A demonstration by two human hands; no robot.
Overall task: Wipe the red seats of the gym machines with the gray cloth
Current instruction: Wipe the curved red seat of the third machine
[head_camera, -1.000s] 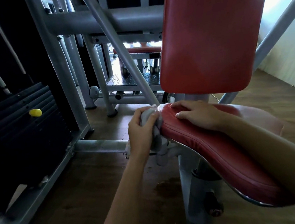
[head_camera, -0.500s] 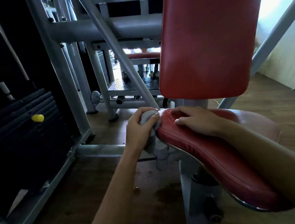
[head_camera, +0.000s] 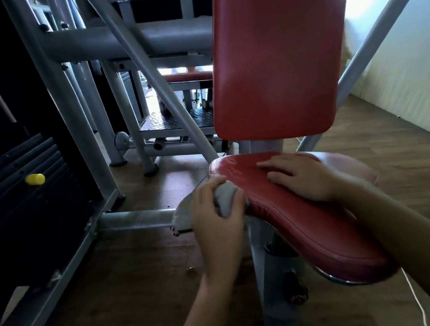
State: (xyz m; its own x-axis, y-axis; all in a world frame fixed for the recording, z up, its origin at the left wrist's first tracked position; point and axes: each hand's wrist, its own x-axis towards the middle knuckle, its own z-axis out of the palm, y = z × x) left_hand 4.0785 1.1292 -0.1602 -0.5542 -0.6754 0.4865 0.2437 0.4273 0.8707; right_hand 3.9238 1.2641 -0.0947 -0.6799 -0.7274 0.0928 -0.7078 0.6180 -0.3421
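The red seat pad (head_camera: 311, 221) of a grey-framed gym machine runs from the centre toward the lower right, with its red backrest (head_camera: 276, 56) upright behind it. My left hand (head_camera: 214, 216) is closed around the bunched gray cloth (head_camera: 225, 196) and presses it against the seat's left side edge. My right hand (head_camera: 301, 174) lies flat, palm down, on top of the seat near its back end. Faint streaks show on the pad between the two hands.
A black weight stack (head_camera: 25, 200) with a yellow pin (head_camera: 35, 179) stands at left. Grey frame tubes (head_camera: 139, 217) and a diagonal bar (head_camera: 150, 71) cross behind the seat. Another red pad (head_camera: 188, 77) shows farther back. Wooden floor (head_camera: 132, 293) lies below; a white wall (head_camera: 413, 81) is at right.
My left hand with the cloth has slid along the seat's left edge from the back corner toward me. My right hand stays flat on the pad.
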